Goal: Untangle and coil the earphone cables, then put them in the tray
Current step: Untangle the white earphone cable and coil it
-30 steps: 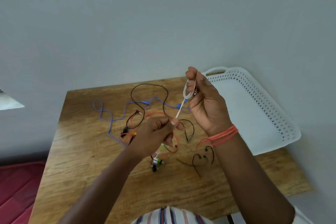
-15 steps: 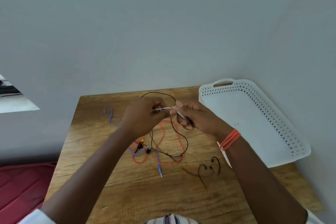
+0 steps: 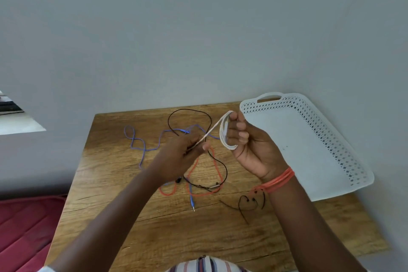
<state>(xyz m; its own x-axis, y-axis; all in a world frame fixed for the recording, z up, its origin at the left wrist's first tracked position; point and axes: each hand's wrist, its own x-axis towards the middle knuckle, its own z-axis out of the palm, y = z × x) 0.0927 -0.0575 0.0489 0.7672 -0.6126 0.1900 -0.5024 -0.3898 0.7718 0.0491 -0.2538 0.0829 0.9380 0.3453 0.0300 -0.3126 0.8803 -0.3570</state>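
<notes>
Head view, both hands raised above the wooden bench [image 3: 154, 216]. The right hand [image 3: 251, 146] is turned palm toward the camera, its fingers curled over a small coil of white earphone cable [image 3: 224, 137]; the loops pass behind the fingertips and emerge below them, so the grip is narrow and full. A single straight run of the same cable leaves the top of the coil and slants down-left to the left hand [image 3: 181, 157], whose thumb and forefinger pinch it — a tight, closed grip on the strand. The hands are near each other but apart, joined only by the taut cable. An orange band [image 3: 278, 181] circles the right wrist.

On the bench beneath lie the remaining cables, loosely crossed: a blue cable [image 3: 141, 146] to the left, its plug lying nearer the camera; a black cable [image 3: 189, 112] looping at the far side and trailing under the hands; an orange cable [image 3: 209, 192] under the left forearm. A separate pair of black earbuds [image 3: 249, 202] rests near the right wrist. The white perforated tray [image 3: 331, 146] sits at the right end of the bench — just beside the right hand.
</notes>
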